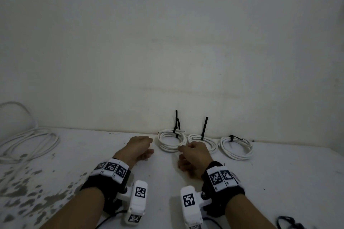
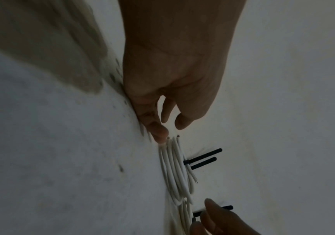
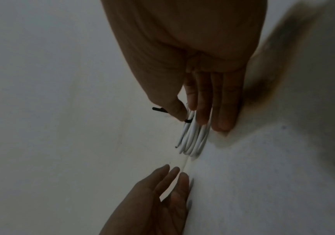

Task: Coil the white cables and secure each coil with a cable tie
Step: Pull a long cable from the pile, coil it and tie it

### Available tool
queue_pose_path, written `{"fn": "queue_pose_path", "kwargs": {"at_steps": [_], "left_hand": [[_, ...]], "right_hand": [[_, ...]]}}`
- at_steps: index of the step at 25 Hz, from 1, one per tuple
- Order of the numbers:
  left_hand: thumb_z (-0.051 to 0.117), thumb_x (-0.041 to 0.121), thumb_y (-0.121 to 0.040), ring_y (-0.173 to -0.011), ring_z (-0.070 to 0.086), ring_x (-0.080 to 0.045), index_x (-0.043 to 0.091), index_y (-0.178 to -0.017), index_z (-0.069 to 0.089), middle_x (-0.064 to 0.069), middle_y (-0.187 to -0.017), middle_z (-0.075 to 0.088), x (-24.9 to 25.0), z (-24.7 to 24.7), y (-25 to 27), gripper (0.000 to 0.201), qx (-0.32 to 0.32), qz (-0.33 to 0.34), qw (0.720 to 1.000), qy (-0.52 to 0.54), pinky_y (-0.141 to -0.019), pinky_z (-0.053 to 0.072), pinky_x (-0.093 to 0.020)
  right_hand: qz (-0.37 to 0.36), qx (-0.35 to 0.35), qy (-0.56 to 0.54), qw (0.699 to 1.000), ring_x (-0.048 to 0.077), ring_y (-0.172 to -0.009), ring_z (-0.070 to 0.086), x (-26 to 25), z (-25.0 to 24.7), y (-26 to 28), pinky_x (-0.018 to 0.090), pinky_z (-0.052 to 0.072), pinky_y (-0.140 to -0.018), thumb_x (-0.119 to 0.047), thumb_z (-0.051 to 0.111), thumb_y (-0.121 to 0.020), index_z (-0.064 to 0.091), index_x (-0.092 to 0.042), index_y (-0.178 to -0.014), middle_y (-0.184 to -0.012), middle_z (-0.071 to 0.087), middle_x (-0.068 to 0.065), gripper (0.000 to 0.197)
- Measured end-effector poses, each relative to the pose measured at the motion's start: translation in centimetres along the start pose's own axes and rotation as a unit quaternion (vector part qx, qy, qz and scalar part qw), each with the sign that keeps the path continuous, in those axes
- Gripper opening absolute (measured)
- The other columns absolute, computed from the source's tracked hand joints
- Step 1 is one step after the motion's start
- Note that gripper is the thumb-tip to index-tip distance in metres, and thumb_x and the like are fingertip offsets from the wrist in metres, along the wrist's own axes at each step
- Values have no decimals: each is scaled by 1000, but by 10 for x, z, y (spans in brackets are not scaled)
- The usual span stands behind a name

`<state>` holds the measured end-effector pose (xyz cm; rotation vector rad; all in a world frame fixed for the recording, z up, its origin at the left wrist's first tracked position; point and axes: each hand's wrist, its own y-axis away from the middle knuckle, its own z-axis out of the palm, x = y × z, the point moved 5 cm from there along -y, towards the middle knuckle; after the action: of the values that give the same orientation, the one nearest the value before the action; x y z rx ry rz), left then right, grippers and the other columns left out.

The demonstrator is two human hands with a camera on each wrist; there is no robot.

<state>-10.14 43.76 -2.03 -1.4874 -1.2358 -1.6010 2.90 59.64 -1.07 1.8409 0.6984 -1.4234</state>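
three tied coils (image 1: 202, 140) lie by the wall. the right hand (image 1: 195, 154) has straight fingers touching one coil; the left hand (image 1: 138, 146) rests relaxed and empty on the counter (image 1: 279, 173). a nudge could knock the coils together.

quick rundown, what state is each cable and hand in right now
left coil: coiled, black tie on, tail sticking up
middle coil: coiled, tied, partly behind the right hand
right coil: coiled, tied, lying flat
loose cable: untied, far left of the table
left hand: open, holding nothing
right hand: fingers on the coils, grip unclear
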Motion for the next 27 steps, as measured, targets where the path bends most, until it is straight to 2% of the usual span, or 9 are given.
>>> {"fn": "queue_pose_path", "kwargs": {"at_steps": [4, 6, 11, 14, 16, 19, 21, 24, 27], "left_hand": [[62, 24, -94, -86, 67, -21, 8, -116, 62, -8, -111, 65, 6, -37, 52, 27, -26, -8, 998, -57, -59, 51, -28], [65, 27, -92, -91, 70, -19, 13, -112, 66, -3, -110, 68, 14, -67, 81, 24, -22, 6, 996, -88, -62, 54, -27], [64, 29, -94, -88, 70, -17, 17, -106, 72, -2, -108, 72, 35, -151, 158, 19, 24, 30, 994, -102, -65, 53, -26], [67, 32, -91, -84, 70, -15, 17, -107, 72, -2, -107, 72, 40, -207, 204, 23, 43, 50, 992, -106, -63, 51, -25], [71, 33, -88, -81, 69, -13, 15, -109, 72, -2, -106, 72, 34, -247, 229, 27, 54, 54, 991, -113, -64, 51, -24], [68, 28, -91, -89, 68, -13, 18, -112, 71, -1, -111, 72, 15, -299, 262, 24, 49, 28, 984, -170, -69, 52, -23], [65, 21, -93, -96, 68, -13, 22, -114, 70, 3, -110, 72, -2, -322, 278, 22, 18, 4, 970, -241, -72, 54, -23], [69, 16, -89, -100, 66, -9, 25, -116, 68, 6, -105, 74, -28, -337, 291, 29, -47, -38, 950, -307, -82, 56, -25], [81, 23, -78, -101, 63, -6, 30, -118, 68, 5, -112, 67, -40, -334, 294, 42, -69, -44, 938, -337, -85, 54, -22]], "right_hand": [[-22, -101, 136, 985, 25, -51, 59, -20, 19, 42, 30, 50, -49, -16, 62, -94, 57, -6, -86, -75, 65, 14, 13], [-57, -156, 228, 959, 24, -55, 63, -33, 37, 69, 32, 54, -53, -20, 63, -94, 59, -9, -87, -77, 67, 11, 14], [-191, -202, 346, 896, 21, -56, 65, -69, 100, 151, 32, 58, -56, -25, 66, -92, 62, -10, -86, -77, 71, 10, 17], [-246, -303, 428, 815, 24, -70, 70, -75, 155, 209, 32, 60, -63, -31, 68, -92, 68, -13, -93, -87, 74, 10, 18], [-285, -370, 499, 730, 26, -92, 69, -69, 195, 245, 34, 57, -77, -36, 71, -89, 71, -21, -105, -99, 69, 1, 22], [-316, -432, 594, 600, 20, -115, 57, -44, 250, 282, 30, 44, -93, -42, 78, -81, 63, -32, -128, -122, 59, -4, 51], [-320, -458, 606, 566, 22, -111, 60, -31, 277, 288, 26, 46, -87, -37, 84, -77, 65, -28, -126, -124, 62, 2, 53], [-322, -472, 615, 544, 16, -92, 64, -30, 297, 282, 17, 44, -65, -25, 80, -81, 76, -20, -106, -103, 73, 2, 26], [-302, -479, 663, 490, 19, -93, 64, -32, 300, 279, 23, 49, -73, -17, 64, -91, 73, -11, -107, -104, 73, 6, 19]]}}
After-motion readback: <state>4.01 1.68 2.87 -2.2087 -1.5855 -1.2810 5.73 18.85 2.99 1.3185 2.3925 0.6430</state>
